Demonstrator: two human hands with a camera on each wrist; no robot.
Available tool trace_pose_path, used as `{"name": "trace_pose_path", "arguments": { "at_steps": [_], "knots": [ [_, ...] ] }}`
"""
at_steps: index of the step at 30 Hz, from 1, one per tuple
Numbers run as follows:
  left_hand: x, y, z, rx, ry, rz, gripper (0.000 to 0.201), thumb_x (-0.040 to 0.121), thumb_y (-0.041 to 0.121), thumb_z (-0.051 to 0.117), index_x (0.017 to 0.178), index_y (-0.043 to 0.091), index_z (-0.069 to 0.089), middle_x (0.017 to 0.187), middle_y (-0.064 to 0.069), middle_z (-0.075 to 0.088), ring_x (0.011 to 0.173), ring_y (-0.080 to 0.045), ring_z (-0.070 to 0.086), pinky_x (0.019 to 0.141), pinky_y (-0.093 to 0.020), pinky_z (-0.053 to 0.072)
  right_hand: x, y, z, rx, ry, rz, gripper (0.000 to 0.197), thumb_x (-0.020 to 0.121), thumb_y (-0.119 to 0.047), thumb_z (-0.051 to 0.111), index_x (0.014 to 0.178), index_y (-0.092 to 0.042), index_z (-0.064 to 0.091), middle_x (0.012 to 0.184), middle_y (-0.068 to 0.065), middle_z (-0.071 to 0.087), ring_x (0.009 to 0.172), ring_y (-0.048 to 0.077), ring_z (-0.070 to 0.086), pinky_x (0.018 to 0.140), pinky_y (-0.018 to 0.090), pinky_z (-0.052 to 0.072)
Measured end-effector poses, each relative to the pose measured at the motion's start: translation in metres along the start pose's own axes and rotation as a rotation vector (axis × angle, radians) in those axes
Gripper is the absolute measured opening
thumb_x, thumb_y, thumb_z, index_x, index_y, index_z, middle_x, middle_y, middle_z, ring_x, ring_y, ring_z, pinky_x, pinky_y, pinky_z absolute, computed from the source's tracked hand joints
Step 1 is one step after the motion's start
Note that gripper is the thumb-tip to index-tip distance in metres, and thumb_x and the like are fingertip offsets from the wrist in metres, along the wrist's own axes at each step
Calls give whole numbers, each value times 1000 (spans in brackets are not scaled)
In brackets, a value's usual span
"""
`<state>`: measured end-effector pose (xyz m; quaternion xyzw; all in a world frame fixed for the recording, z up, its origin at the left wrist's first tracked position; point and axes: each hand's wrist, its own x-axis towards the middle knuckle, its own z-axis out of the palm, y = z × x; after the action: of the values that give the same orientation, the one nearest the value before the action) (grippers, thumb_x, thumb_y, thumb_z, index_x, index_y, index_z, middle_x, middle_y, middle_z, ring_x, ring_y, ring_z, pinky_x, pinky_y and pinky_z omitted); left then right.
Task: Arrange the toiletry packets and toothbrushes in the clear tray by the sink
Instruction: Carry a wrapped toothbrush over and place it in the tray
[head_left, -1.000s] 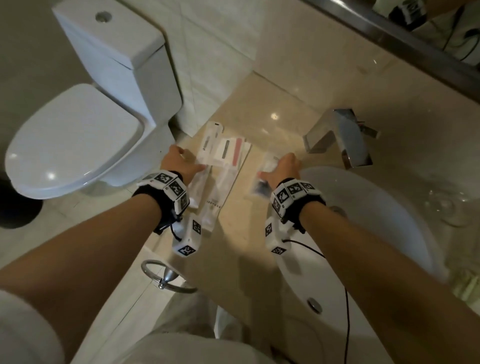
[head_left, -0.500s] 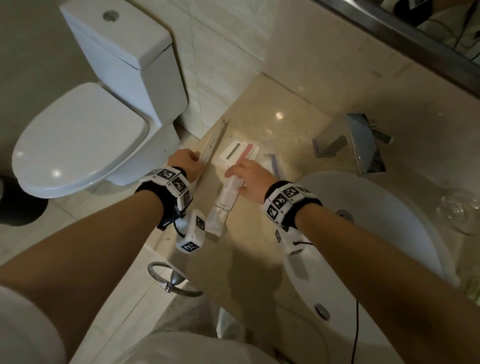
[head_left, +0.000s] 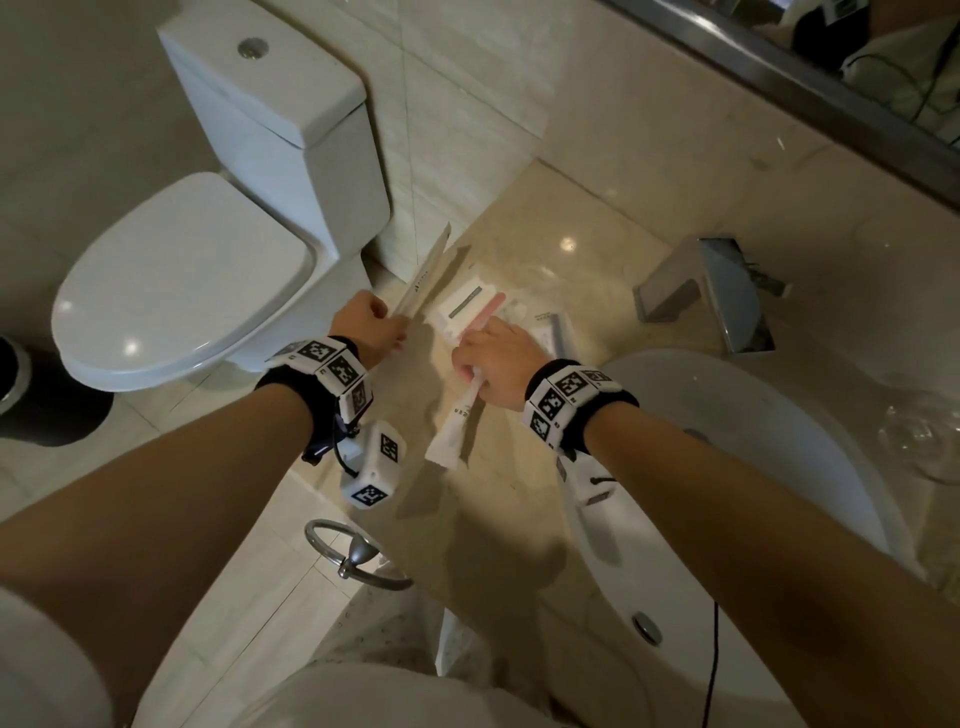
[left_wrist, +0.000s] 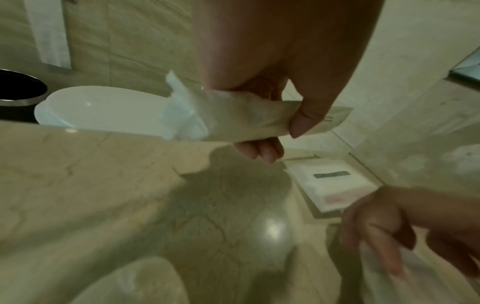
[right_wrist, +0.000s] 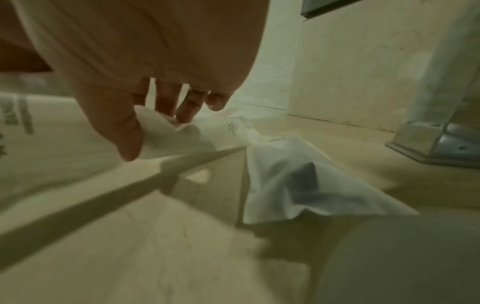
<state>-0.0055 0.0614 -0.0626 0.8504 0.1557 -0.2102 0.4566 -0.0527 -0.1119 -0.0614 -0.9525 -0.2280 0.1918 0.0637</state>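
My left hand (head_left: 384, 332) grips a long white toothbrush packet (head_left: 426, 275) near its lower end and holds it tilted up above the counter's left edge; the left wrist view shows thumb and fingers (left_wrist: 298, 123) curled round the toothbrush packet (left_wrist: 246, 121). My right hand (head_left: 472, 358) grips a second long white packet (head_left: 454, 421), which hangs towards me. Thumb and fingers (right_wrist: 116, 131) pinch that second packet (right_wrist: 171, 139). Flat packets (head_left: 467, 306) with grey and pink stripes lie inside the clear tray (left_wrist: 311, 214). A packet holding something blue (right_wrist: 298, 181) lies beside them.
The chrome faucet (head_left: 727, 301) and white basin (head_left: 753, 467) are at the right, with a glass (head_left: 924, 436) beyond. A toilet (head_left: 182, 291) and dark bin (head_left: 31, 400) stand left of the counter. A towel ring (head_left: 358, 556) hangs below its front edge.
My right hand left the blue-item packet, moved left and took hold of the second long packet. My left hand lifted the first long packet off the counter and tilted it up.
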Motion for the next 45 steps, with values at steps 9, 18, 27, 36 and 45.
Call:
{"name": "trace_pose_path", "arguments": {
  "at_steps": [9,18,27,36,45],
  "knots": [
    [-17,55,-8,-65,-49,151,23,84,5,53,71,18,40,72,-8,61,44,-8,56,49,-21,46,-22,9,-58,998,342,305,30,83,-6,65,111,-9,55,103,5,64,81,12,60,73,25,51],
    [-64,132,35,-156,-249,351,21,82,5,62,101,8,54,73,-3,63,54,-12,57,51,-19,47,-94,42,-106,1375,623,546,11,83,-10,68,78,-5,60,46,-3,58,30,1,48,35,14,38],
    [-136,191,134,-87,-527,579,24,77,14,73,99,10,64,77,-5,63,56,-1,60,56,-14,50,-220,96,-102,1565,1190,760,21,84,-2,63,68,-9,51,43,1,54,30,8,43,33,16,33],
    [-230,210,249,226,-872,731,46,64,21,77,107,15,64,100,-8,64,96,-23,59,91,-35,46,-381,126,-52,1580,1457,1032,22,86,-11,64,69,-14,50,46,-2,46,25,2,38,31,14,30],
    [-303,195,348,381,-1020,808,31,79,9,70,109,3,65,84,0,60,74,-14,54,64,-19,39,-515,125,27,1600,1734,1287,21,83,-18,70,70,-14,54,58,0,46,33,5,39,34,18,32]
  ]
}}
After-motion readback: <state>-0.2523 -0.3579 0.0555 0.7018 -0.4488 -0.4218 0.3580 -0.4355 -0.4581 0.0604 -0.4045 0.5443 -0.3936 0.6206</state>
